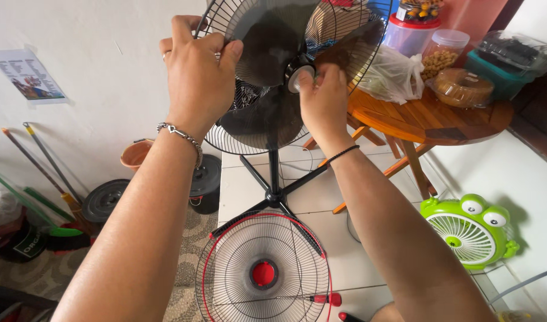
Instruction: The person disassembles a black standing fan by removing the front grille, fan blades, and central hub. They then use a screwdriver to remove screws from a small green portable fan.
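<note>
Both hands work the fan: left hand (197, 74) grips rear guard (225, 140); right hand (322, 98) pinches hub cap (299, 76).

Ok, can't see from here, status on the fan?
Left hand gripping rear grille rim. Right hand on blade hub cap. Front grille off, on floor.

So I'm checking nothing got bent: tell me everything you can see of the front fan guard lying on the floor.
The front fan guard lies flat on the pale tiled floor, at the foot of the stand fan's black cross base. It is a round grille of thin, dark, metal-looking wires with a red rim and a red centre disc. A red-handled screwdriver rests across its lower edge. Neither hand touches it. No bend shows.
</note>
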